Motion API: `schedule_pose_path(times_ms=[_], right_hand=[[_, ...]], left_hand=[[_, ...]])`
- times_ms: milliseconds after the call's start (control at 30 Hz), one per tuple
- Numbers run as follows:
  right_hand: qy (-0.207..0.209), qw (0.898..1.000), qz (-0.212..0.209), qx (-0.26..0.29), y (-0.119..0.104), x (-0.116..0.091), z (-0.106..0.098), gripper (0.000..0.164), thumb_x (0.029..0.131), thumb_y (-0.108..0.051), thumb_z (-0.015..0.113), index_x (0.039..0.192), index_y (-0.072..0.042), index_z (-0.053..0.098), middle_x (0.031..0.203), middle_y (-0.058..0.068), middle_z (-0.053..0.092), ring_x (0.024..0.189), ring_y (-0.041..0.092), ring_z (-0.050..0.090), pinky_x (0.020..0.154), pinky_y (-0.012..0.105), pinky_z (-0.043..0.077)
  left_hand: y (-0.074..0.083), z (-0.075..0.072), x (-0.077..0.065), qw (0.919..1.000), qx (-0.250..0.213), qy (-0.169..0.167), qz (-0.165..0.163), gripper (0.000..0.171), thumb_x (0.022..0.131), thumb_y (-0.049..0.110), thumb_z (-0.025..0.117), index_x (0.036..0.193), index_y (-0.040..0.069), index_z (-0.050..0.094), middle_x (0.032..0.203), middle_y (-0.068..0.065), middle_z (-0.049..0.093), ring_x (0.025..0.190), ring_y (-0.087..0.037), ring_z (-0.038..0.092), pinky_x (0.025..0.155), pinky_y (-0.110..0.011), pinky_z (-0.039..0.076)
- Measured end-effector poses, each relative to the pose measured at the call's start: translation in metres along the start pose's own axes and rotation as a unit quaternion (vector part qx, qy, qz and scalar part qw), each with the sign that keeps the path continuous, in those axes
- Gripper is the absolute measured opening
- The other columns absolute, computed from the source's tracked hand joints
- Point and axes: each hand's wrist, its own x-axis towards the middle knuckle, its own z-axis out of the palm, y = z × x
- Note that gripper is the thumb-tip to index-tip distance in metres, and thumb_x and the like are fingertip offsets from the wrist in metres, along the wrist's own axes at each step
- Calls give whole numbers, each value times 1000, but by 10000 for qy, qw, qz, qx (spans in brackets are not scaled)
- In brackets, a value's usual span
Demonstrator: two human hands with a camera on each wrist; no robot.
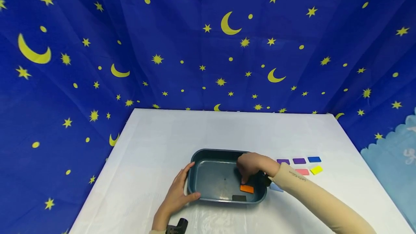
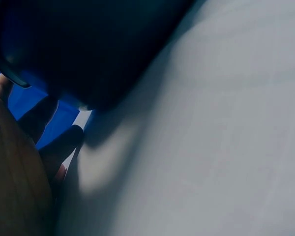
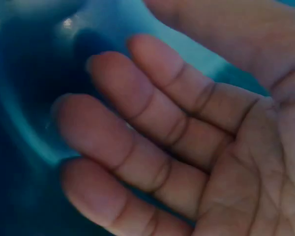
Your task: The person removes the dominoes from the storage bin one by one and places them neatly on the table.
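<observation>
A dark blue-grey rectangular plastic tray (image 1: 214,180) sits on the table. My left hand (image 1: 177,192) holds its left near corner, thumb on the near rim and a finger on the left rim. In the left wrist view, the other fingers spread along the tray's outer side (image 2: 83,44). My right hand (image 1: 249,165) reaches inside the tray's right part, fingertips just above an orange block (image 1: 247,189). Its fingers (image 3: 108,125) are loosely bent, with nothing visible against the palm in the right wrist view. A dark block (image 1: 239,198) lies by the tray's near wall.
Right of the tray lie small flat blocks: purple (image 1: 299,161), blue (image 1: 314,159), pink (image 1: 302,172) and yellow (image 1: 316,170), plus another purple one. A light blue block (image 1: 276,187) is partly hidden by the right forearm. The white table (image 1: 156,133) meets a starry blue curtain (image 1: 182,46).
</observation>
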Motion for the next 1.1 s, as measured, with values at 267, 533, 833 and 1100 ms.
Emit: schedule_pose_path(times_ms=[267, 533, 833, 1100], right_hand=[[-578, 9946, 547, -671, -7, 12, 13, 35, 63, -26, 90, 59, -13, 58, 56, -5, 52, 49, 8, 45, 48, 22, 39], [-565, 9920, 487, -1021, -11, 16, 15, 36, 65, -28, 89, 65, -13, 56, 58, -5, 49, 52, 9, 44, 51, 23, 43], [219, 9983, -240, -475, -17, 25, 17, 35, 70, -19, 85, 57, -16, 53, 53, -9, 42, 50, 7, 38, 47, 22, 32], [899, 9901, -1054, -212, -22, 24, 24, 26, 74, -15, 81, 66, -17, 57, 59, -12, 44, 53, 5, 41, 49, 22, 35]], left_hand=[[2, -1, 0, 9999, -39, 54, 120, 92, 70, 49, 75, 148, 39, 27, 151, -6, 30, 136, -42, 22, 101, -66, 21], [-3, 2, 0, 9999, 67, 104, 116, 93, 69, 57, 73, 148, 40, 27, 151, -5, 30, 135, -43, 23, 100, -66, 22], [-3, 3, 0, 9997, 85, 88, 192, 92, 70, 59, 72, 148, 38, 26, 151, -6, 31, 134, -43, 24, 100, -66, 23], [1, 1, -1, 9998, 38, 84, 178, 92, 70, 60, 71, 148, 39, 27, 151, -4, 31, 135, -42, 24, 101, -66, 23]])
